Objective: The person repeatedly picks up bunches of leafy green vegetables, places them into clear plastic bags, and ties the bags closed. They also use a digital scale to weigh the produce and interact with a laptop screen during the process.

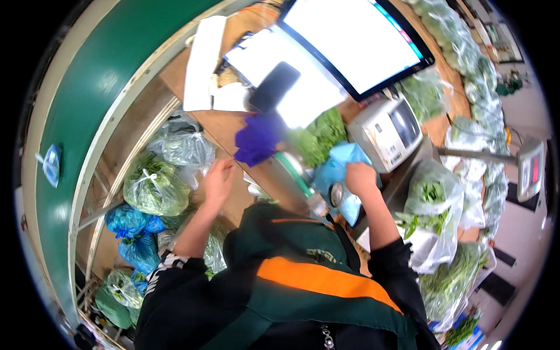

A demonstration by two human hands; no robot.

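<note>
My right hand (361, 178) has curled fingers closed on the edge of a light blue plastic bag (348, 154), beside a white label printer (385, 133). My left hand (220, 177), fingers bent, hovers near the table edge; nothing can be made out in it. Leafy greens (321, 135) lie beyond the blue bag, blurred at their left side. A purple cloth or glove (258, 139) lies left of them. Between my hands is a green and white strip-like thing (294, 175), blurred. A dark phone (275, 86) rests on white papers.
A monitor (354, 39) stands at the back. Clear bags of greens (155, 186) and blue bags (138, 251) lie to the left. A scale display (530, 170) and more bagged greens (433, 210) are on the right. A metal rail (124, 83) curves along the left.
</note>
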